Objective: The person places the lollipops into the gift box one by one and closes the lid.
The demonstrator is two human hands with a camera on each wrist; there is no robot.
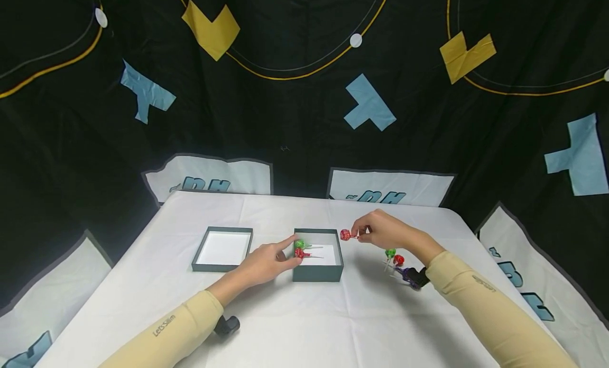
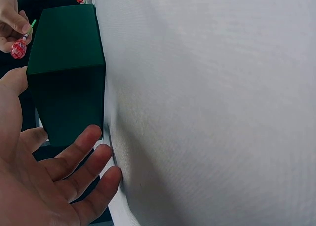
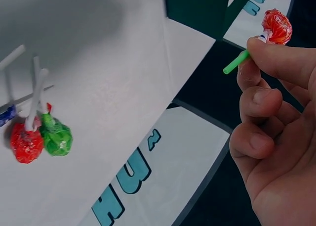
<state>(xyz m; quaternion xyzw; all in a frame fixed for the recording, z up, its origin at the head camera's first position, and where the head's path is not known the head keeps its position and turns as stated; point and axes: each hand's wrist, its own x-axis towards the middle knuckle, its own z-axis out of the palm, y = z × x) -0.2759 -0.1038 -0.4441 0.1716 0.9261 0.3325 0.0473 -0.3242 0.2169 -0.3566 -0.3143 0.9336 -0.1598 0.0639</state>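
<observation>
My right hand (image 1: pixel 385 230) pinches a red-wrapped lollipop (image 3: pixel 277 26) by its green stick, near its head. It hangs in the air just beyond the right wall of the dark green box (image 1: pixel 317 274). At the box's left side my left hand (image 2: pixel 64 176) touches the rim with thumb and index finger, its other fingers loosely extended beside the wall. Inside the white-lined box lie a green lollipop (image 1: pixel 300 244) and a red lollipop (image 1: pixel 299 253), sticks pointing right. Under my right forearm, a green lollipop (image 3: pixel 57 137) and a red lollipop (image 3: pixel 27 143) lie on the table.
Left of the box lies its lid (image 1: pixel 222 247), white inside facing up. A dark purple-blue wrapped lollipop (image 1: pixel 404 274) rests by the right table group, partly hidden by the black wrist camera (image 1: pixel 420 278). White cloth covers the table (image 1: pixel 304 325); a black curtain (image 1: pixel 295 130) hangs behind.
</observation>
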